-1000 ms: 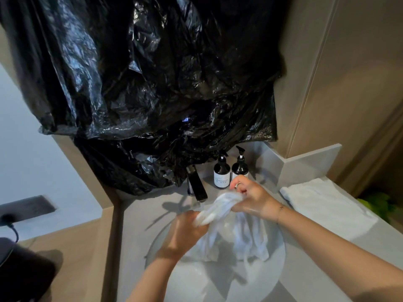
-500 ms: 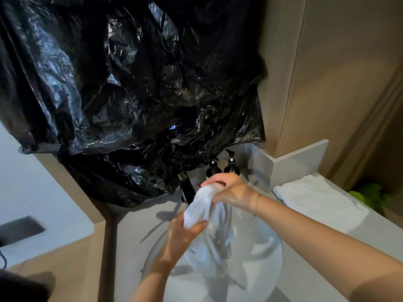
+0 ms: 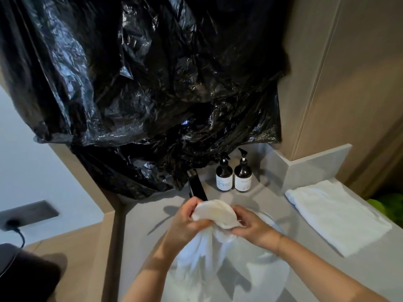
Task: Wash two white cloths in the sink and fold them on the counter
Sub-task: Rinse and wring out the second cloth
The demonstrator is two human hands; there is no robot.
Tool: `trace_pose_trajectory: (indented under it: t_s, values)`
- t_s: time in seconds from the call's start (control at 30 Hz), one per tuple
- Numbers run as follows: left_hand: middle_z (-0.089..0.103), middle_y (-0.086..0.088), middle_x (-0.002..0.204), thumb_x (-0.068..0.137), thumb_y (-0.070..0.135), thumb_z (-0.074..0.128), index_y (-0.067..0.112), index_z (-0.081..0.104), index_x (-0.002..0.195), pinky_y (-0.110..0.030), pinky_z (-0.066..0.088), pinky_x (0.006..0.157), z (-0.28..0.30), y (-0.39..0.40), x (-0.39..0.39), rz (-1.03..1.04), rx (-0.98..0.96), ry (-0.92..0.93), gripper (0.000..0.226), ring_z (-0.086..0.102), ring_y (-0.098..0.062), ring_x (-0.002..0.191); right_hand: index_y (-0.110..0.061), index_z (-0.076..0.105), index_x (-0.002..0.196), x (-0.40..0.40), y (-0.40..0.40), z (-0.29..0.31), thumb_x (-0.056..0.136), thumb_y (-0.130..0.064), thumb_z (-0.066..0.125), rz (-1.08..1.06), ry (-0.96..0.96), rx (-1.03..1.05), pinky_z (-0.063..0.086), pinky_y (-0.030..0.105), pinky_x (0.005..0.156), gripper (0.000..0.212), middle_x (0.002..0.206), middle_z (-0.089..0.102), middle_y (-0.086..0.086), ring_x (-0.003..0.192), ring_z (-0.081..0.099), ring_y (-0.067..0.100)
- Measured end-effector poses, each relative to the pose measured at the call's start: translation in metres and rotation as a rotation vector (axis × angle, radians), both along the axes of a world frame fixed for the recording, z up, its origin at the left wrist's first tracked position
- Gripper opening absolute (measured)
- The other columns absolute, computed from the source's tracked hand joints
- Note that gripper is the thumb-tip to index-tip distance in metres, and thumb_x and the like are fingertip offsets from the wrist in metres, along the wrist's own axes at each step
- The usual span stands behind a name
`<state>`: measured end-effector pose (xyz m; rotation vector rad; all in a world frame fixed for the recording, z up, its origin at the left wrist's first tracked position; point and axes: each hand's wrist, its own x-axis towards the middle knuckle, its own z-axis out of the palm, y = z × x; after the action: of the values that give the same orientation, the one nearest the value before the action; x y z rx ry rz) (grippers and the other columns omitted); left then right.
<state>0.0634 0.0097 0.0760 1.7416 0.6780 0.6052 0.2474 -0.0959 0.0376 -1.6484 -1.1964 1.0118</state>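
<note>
grey counter (image 3: 152, 216), both hands gripping cloth (image 3: 214, 214)

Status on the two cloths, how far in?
Possibly done: one white cloth lies folded on the counter. In hand: left hand and right hand grip the second cloth bunched over the sink. Left: finish washing it, fold it.

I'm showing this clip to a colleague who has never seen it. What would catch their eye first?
Most striking is the crumpled black plastic sheet hanging over the wall above the sink, filling the upper half of the view. Below it, the left hand and right hand grip a bunched white cloth over the basin, just in front of the black faucet. A second folded white cloth lies on the counter at right.
</note>
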Motion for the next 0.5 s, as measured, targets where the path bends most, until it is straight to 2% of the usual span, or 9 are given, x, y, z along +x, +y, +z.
trace_pose_trajectory:
  t_s: [0.07,0.17,0.27,0.37,0.43,0.5]
  values:
    - [0.058,0.008,0.07,0.062,0.038,0.074,0.013,0.059,0.079,-0.027,0.043,0.063,0.0,0.002,-0.002,0.019,0.102,0.03,0.034,0.053,-0.008,0.068,-0.022,0.053,0.11,-0.006,-0.001,0.0,0.069,-0.023,0.079,0.003,0.041,-0.007,0.047,0.019,0.08,0.048,0.1,0.061,-0.007,0.089,0.057,-0.001]
    - [0.062,0.005,0.068,0.059,0.04,0.074,0.02,0.062,0.077,-0.022,0.043,0.06,0.004,0.004,-0.002,0.041,0.161,0.051,0.03,0.056,-0.005,0.065,-0.028,0.043,0.123,-0.016,0.002,0.0,0.071,-0.022,0.084,0.072,0.072,-0.058,0.049,0.02,0.083,0.066,0.11,0.056,-0.007,0.098,0.055,0.0]
    - [0.059,0.013,0.064,0.054,0.033,0.074,0.018,0.06,0.075,-0.017,0.041,0.058,0.01,0.003,0.0,0.034,0.082,0.052,0.029,0.053,-0.003,0.061,-0.034,0.028,0.131,-0.027,0.005,0.002,0.073,-0.017,0.084,0.148,0.081,-0.044,0.042,0.007,0.083,0.082,0.125,0.045,-0.013,0.106,0.046,-0.02]
    - [0.059,0.006,0.069,0.056,0.016,0.072,0.008,0.061,0.08,-0.021,0.044,0.06,0.016,0.0,0.007,0.048,-0.039,0.022,0.028,0.055,-0.009,0.066,-0.03,0.025,0.129,-0.034,0.008,0.002,0.071,-0.004,0.083,0.142,0.122,0.042,0.037,0.002,0.086,0.086,0.13,0.039,-0.018,0.112,0.04,-0.026]
    - [0.06,-0.001,0.072,0.058,0.011,0.068,0.001,0.059,0.088,-0.024,0.047,0.061,0.02,-0.003,0.014,0.063,-0.143,-0.017,0.032,0.058,-0.012,0.07,-0.025,0.026,0.133,-0.04,0.011,-0.002,0.068,-0.009,0.086,0.065,0.157,0.107,0.039,0.006,0.089,0.09,0.129,0.043,-0.014,0.115,0.044,-0.019]
    - [0.06,-0.001,0.074,0.059,0.011,0.066,0.004,0.058,0.091,-0.024,0.048,0.062,0.025,-0.003,0.022,0.039,-0.173,0.013,0.033,0.059,-0.013,0.071,-0.019,0.038,0.133,-0.047,0.016,-0.009,0.064,-0.021,0.086,-0.052,0.207,0.173,0.044,0.015,0.093,0.084,0.127,0.054,-0.005,0.119,0.051,-0.003]
